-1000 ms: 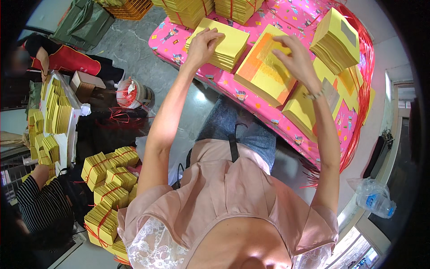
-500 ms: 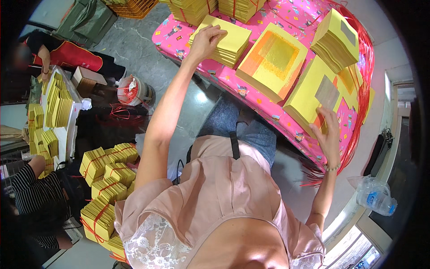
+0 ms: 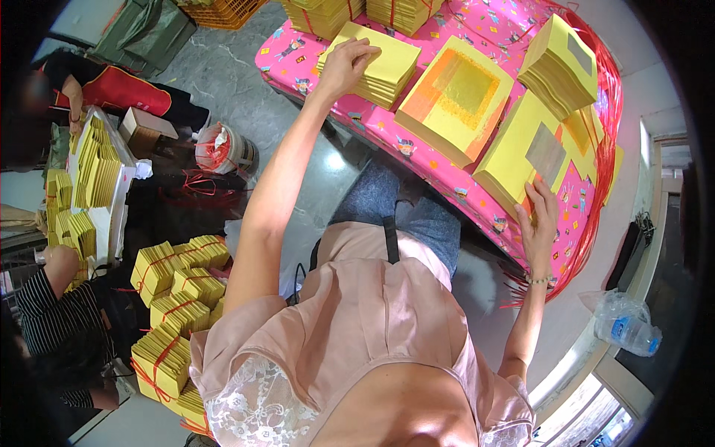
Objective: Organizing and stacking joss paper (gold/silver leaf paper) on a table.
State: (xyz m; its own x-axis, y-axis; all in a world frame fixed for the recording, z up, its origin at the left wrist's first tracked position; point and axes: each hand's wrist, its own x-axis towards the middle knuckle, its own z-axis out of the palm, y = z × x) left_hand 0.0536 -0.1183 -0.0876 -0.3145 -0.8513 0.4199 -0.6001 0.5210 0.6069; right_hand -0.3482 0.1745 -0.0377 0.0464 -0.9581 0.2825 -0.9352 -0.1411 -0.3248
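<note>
On the pink patterned table (image 3: pixel 447 175), several stacks of yellow paper sheets lie side by side. The left hand (image 3: pixel 344 67) rests palm-down on the plain yellow stack (image 3: pixel 387 67) at the table's far left; its fingers (image 3: pixel 365 51) lie spread flat across the top sheet, pressing rather than clenching. The right hand (image 3: pixel 538 223) reaches to the near edge of the silver-patched stack (image 3: pixel 521 160), with fingertips touching the edge of its sheets and thumb beside them; whether a sheet is pinched between them cannot be told. Between the two hands lies the orange-and-gold stack (image 3: pixel 454 97), untouched. Beyond the right hand a taller yellow pile (image 3: pixel 558 67) stands tilted, with further sheets fanned just beside it. Red string (image 3: pixel 596 201) loops along the table's right rim and hangs over its edge.

The person's knees in blue denim (image 3: pixel 402 208) are tucked against the table's near side. On the floor to the left, bundles of yellow paper tied with red string (image 3: pixel 175 298) are heaped together. Farther left, a white tub (image 3: pixel 223 149) holds red string, and two other people, one in a striped sleeve (image 3: pixel 52 320), work at their own yellow stacks (image 3: pixel 93 167). A crumpled plastic bottle (image 3: pixel 625 324) lies on the sill at right.
</note>
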